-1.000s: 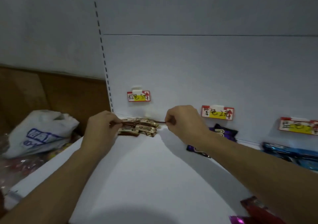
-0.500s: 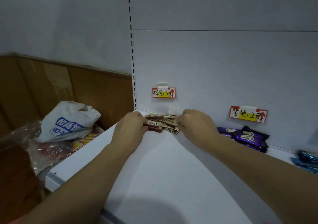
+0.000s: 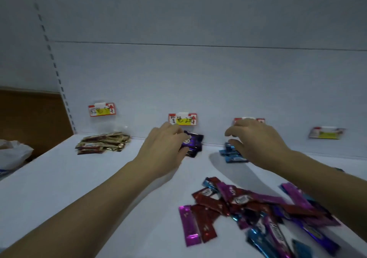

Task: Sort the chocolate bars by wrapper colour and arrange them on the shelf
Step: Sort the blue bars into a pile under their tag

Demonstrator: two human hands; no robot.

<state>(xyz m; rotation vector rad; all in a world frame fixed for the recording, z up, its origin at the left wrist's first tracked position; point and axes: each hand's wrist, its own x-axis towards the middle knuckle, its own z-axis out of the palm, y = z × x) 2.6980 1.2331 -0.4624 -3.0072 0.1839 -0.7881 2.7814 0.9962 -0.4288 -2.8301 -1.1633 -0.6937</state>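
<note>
Where left hand (image 3: 164, 148) curls, purple bars (image 3: 194, 141), apparently

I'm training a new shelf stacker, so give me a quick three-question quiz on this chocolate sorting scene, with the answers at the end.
1. True or false: the gold-brown bars lie stacked below the leftmost price tag.
2. Which stack is the left hand at? A: green bars. B: purple bars. C: gold-brown bars.
3. Short answer: bars of which colour show just beneath the right hand?

Key: 1 true. 2 B. 3 blue bars.
</note>
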